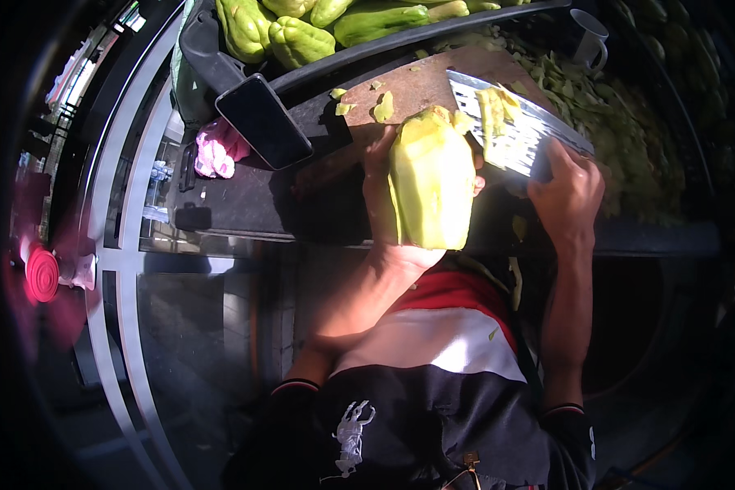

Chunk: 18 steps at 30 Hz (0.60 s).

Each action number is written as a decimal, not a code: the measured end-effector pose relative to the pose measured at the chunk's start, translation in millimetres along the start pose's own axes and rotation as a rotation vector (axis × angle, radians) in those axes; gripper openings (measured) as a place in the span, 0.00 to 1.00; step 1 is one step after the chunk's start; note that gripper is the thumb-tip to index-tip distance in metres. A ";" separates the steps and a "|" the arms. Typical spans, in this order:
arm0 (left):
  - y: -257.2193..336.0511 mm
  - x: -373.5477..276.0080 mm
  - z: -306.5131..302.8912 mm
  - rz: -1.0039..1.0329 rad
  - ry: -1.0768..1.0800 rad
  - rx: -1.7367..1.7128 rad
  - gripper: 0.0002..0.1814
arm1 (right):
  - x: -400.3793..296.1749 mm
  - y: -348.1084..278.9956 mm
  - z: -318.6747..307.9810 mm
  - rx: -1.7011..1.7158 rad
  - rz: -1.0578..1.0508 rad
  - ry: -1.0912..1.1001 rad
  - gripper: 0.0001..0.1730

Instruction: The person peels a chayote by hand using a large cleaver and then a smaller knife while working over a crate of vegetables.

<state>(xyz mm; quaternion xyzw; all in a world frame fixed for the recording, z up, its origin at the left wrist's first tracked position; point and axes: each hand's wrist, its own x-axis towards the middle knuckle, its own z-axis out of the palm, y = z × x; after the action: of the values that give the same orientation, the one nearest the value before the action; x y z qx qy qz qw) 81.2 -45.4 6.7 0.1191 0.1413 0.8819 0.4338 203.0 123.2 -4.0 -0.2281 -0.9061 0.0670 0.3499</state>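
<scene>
My left hand (383, 214) holds up a large, mostly peeled pale green-yellow fruit (433, 184), perhaps a papaya or chayote, from below and behind. A strip of green peel hangs along its left side. In my right hand (566, 184) is a flat metal grater or slotted peeling blade (514, 131), gripped at its lower right end, with peel strips (496, 113) lying on it. The tool's left side is beside the fruit's upper right; whether they touch is unclear. Behind both lies a brown board (422, 76) with scraps of peel.
A black crate (367, 49) of green chayotes (300, 43) stands at the back. A smartphone (263, 122) leans beside a pink cloth (217, 150) at left. Heaped peelings (594, 116) and a white mug (588, 40) are at right. The dark table's front edge (251, 234) runs below my hands.
</scene>
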 end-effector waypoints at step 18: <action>14.7 35.5 -20.3 -0.208 -0.047 -0.216 0.45 | -24.2 -58.2 -38.4 0.289 -0.442 -0.147 0.18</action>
<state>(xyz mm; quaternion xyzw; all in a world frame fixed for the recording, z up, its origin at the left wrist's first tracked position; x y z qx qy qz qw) 42.5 -28.6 -4.0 0.0771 0.0468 0.8393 0.5362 223.0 58.9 26.4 0.0327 -0.9379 0.1339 0.3182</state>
